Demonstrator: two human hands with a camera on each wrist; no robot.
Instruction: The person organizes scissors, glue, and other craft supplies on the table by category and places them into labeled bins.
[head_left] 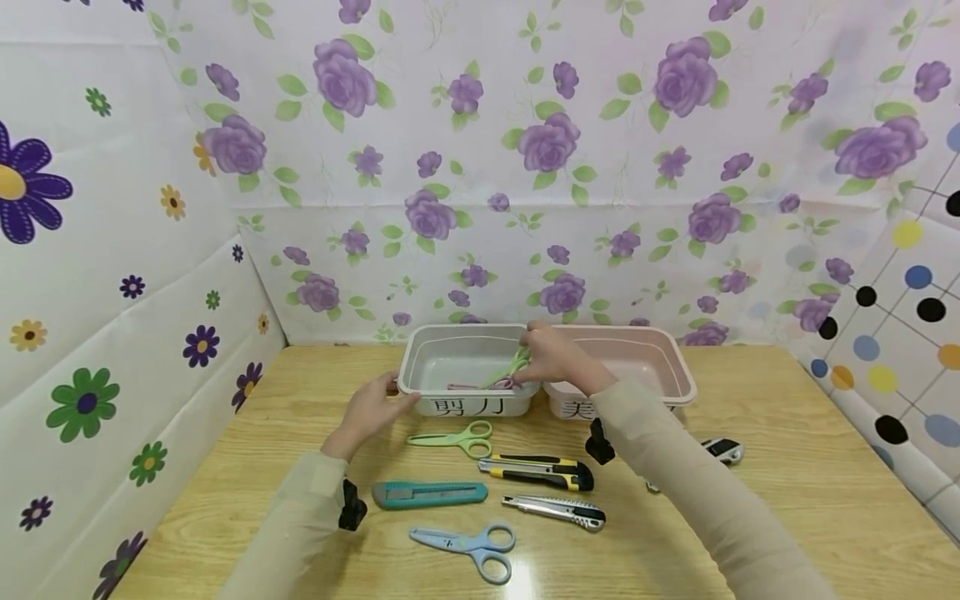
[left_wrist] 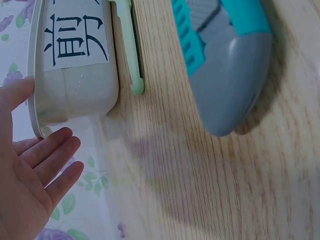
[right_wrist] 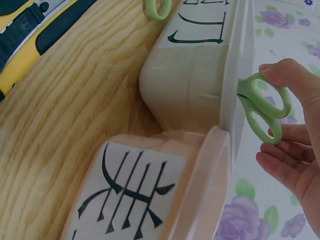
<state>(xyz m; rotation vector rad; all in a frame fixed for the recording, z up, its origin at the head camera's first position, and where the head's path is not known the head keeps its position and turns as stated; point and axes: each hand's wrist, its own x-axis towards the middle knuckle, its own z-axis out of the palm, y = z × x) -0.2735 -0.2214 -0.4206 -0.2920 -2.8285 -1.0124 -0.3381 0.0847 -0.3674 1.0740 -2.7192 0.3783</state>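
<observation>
My right hand (head_left: 561, 357) holds light green scissors (head_left: 516, 365) by the finger rings, over the right end of a white bin (head_left: 431, 407). The blades slant down and left inside it. In the right wrist view, the thumb lies on one ring (right_wrist: 287, 103) and a fingertip goes through the other. Pink scissors (head_left: 465, 387) lie on the bin's floor, partly hidden. At the bin's front left corner, my left hand (head_left: 372, 412) has its thumb on the rim and the index finger by the side; the left wrist view shows the other fingers nearly straight.
A pink bin (head_left: 678, 377) stands right beside the white one. In front lie another green scissors (head_left: 442, 439), a yellow-black box cutter (head_left: 536, 472), a teal cutter (head_left: 431, 494), a silver cutter (head_left: 555, 509) and blue scissors (head_left: 457, 542). Another cutter (head_left: 723, 451) lies behind my right forearm.
</observation>
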